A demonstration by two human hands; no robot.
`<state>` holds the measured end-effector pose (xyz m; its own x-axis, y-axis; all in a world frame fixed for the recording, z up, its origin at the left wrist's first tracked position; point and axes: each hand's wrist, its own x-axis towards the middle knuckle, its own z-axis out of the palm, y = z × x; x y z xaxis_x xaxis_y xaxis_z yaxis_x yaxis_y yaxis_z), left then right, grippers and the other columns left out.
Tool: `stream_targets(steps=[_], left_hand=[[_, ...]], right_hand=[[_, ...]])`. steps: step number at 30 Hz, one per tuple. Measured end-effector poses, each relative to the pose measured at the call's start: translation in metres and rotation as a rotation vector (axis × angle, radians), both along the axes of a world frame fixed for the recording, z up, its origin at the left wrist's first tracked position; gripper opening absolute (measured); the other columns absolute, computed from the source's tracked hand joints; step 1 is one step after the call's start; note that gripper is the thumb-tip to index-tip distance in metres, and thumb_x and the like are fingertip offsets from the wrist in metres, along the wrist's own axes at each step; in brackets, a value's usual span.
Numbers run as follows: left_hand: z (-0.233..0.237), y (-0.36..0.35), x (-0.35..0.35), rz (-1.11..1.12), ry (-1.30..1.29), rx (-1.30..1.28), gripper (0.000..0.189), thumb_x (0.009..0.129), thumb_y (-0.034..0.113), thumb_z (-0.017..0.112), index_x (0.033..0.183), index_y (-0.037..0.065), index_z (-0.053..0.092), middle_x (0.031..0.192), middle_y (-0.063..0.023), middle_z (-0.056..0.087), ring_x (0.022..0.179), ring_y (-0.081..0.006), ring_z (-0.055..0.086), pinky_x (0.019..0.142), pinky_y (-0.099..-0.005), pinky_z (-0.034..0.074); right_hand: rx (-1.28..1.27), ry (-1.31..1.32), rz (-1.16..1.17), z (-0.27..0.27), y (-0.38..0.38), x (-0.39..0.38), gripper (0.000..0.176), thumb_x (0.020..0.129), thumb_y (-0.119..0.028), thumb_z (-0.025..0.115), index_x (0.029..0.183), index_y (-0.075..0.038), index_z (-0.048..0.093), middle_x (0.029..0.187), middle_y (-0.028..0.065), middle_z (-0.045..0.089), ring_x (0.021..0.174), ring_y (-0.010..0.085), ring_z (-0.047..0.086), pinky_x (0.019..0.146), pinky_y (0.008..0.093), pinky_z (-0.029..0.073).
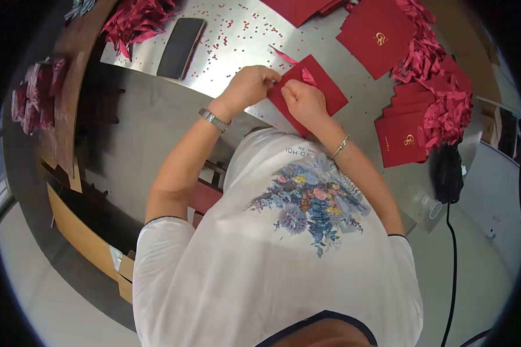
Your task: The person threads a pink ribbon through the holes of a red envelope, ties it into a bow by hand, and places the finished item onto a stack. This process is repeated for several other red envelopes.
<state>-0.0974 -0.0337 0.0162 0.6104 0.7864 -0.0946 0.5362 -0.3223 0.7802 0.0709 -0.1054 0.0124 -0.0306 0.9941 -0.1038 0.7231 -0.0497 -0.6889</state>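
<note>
A red card or small bag (334, 92) lies at a slant on the metal table, close to my body. My right hand (307, 105) is closed over it, and a pink-red ribbon (308, 76) sticks out past the curled fingers. At the left edge of the same red piece, my left hand (252, 87) is closed in a pinch; what its fingertips hold is too small to make out. Another strip of ribbon (283, 55) lies just beyond the far corner.
A phone (181, 48) lies left, below a heap of red ribbons (138, 23). Small red dots are scattered over the metal table (228, 66). Stacked red pieces with gold print (379, 39) and ribbons (446, 110) fill the right side. A black device (447, 173) trails a cable.
</note>
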Motion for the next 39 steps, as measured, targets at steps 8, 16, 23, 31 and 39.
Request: stream_targets(steps=[8, 16, 23, 31, 39], left_hand=[[0.015, 0.006, 0.0, -0.245, 0.0, 0.011, 0.012, 0.076, 0.002, 0.06, 0.088, 0.002, 0.059, 0.085, -0.0113, 0.059, 0.077, -0.0263, 0.059, 0.067, -0.0351, 0.049], [0.041, 0.002, 0.007, -0.173, 0.334, 0.289, 0.008, 0.075, 0.004, 0.057, 0.08, 0.005, 0.063, 0.092, -0.0094, 0.061, 0.091, -0.0297, 0.06, 0.074, -0.0423, 0.052], [0.029, 0.002, -0.004, -0.175, 0.357, 0.215, 0.006, 0.076, 0.006, 0.057, 0.079, 0.006, 0.063, 0.092, -0.0097, 0.06, 0.09, -0.0301, 0.061, 0.073, -0.0428, 0.052], [0.031, 0.038, -0.044, 0.255, 0.366, 0.451, 0.024, 0.078, 0.008, 0.061, 0.101, 0.009, 0.065, 0.1, -0.0141, 0.061, 0.093, -0.0326, 0.06, 0.075, -0.0421, 0.051], [0.001, 0.04, 0.007, 0.043, 0.161, 0.519, 0.007, 0.078, 0.01, 0.059, 0.08, 0.007, 0.065, 0.087, -0.012, 0.059, 0.085, -0.0317, 0.058, 0.072, -0.042, 0.05]], right_hand=[[0.2, 0.0, 0.038, 0.01, -0.015, -0.002, 0.018, 0.086, -0.021, 0.059, 0.078, -0.006, 0.055, 0.074, 0.0139, 0.061, 0.069, 0.0324, 0.062, 0.059, 0.0447, 0.049], [0.196, -0.317, 0.104, 0.061, -0.037, 0.015, 0.038, 0.079, -0.022, 0.068, 0.112, -0.007, 0.055, 0.097, 0.0114, 0.064, 0.092, 0.0259, 0.063, 0.073, 0.0386, 0.051], [0.07, -0.195, -0.083, 0.004, -0.044, 0.039, 0.102, 0.07, -0.029, 0.077, 0.146, 0.001, 0.017, 0.149, 0.0206, 0.029, 0.14, 0.0309, 0.026, 0.114, 0.0438, 0.019], [0.083, -0.229, -0.035, 0.006, -0.041, 0.038, 0.098, 0.071, -0.028, 0.077, 0.146, 0.0, 0.02, 0.149, 0.0195, 0.029, 0.14, 0.0296, 0.026, 0.115, 0.0432, 0.019], [0.043, -0.244, -0.045, 0.007, -0.042, 0.037, 0.09, 0.074, -0.03, 0.074, 0.145, -0.002, 0.026, 0.15, 0.019, 0.028, 0.141, 0.0296, 0.024, 0.115, 0.043, 0.018]])
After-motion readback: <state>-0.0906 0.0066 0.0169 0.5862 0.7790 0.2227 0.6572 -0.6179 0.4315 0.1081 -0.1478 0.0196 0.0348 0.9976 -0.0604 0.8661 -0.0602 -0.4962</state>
